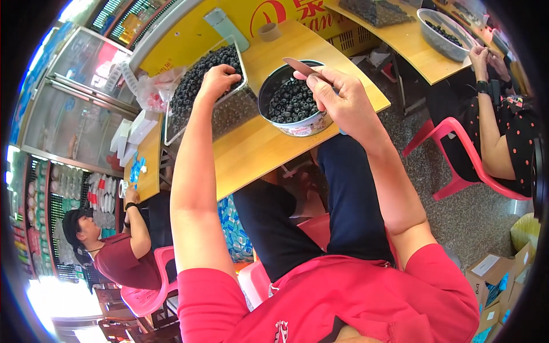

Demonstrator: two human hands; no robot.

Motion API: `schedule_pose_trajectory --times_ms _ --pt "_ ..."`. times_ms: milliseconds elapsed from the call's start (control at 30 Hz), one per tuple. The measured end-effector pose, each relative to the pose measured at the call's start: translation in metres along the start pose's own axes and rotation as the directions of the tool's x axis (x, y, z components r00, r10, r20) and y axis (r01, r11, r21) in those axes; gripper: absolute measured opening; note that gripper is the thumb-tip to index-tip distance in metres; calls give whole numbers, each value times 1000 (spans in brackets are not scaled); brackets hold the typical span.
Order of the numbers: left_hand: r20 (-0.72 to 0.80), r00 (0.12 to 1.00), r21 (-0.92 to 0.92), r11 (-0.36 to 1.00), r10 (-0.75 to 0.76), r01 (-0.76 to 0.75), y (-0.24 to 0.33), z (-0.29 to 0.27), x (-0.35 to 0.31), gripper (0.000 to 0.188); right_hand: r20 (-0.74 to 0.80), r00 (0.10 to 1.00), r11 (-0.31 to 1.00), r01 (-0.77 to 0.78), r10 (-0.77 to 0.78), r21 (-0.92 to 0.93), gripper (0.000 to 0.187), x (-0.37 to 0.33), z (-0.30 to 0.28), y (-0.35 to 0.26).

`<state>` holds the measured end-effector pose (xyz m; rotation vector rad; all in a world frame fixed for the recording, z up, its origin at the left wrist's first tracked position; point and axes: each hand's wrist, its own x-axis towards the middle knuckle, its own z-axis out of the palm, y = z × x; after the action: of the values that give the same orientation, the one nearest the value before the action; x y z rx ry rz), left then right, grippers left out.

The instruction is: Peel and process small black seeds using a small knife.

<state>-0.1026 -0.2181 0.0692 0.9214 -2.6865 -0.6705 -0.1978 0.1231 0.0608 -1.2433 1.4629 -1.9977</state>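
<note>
Black round pieces [291, 103] partly fill the tin [306, 127] on the bench [297, 39]; left of it, a clear bin [235, 117] is heaped: plenty seems undone. The right hand [343, 100] clasps a knife [297, 66] by the tin's rim; the left hand [218, 82] touches the heap, its grip unclear.

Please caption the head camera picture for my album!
Left hand at a box of dark round bits, right hand holding a knife.
</note>
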Motion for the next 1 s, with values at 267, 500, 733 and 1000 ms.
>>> schedule_pose_trajectory --times_ms 267,500,733,1000 --pt "-130 991 317 948 8 34 11 16 8 25 26 998 998 -52 51 26 25 1 2 11" --pt "-193 973 146 984 125 -97 -17 5 2 19 26 998 998 -50 50 -23 24 3 13 23" --pt "-87 957 40 961 276 -274 -12 -4 -24 23 -34 985 966 160 -170 -205 22 4 20 41" --pt "-438 703 75 803 560 -592 67 4 -102 23 -133 991 941 -19 -28 -338 23 -22 -10 2"
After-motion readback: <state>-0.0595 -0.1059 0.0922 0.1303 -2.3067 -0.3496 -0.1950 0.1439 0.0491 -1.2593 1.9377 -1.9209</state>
